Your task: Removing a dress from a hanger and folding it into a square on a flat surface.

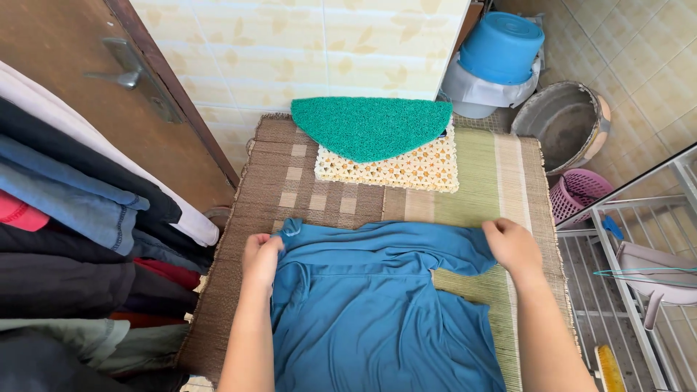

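A blue shirt [370, 305] lies spread on a woven brown and green mat [334, 196]. My left hand [261, 260] grips the shirt's upper left corner near the collar. My right hand [512, 245] pinches the folded upper right edge of the same shirt. Both hands rest at the shirt's far edge, with the fabric bunched between them. The lower part of the shirt runs toward me between my forearms.
A green semicircular mat [372, 127] sits on a cream lattice mat [406, 170] at the far end. Hung clothes [72, 239] crowd the left beside a brown door [65, 43]. Blue and grey buckets [501, 47], a metal basin [563, 127], a pink basket [577, 192] and a metal rack [639, 261] stand right.
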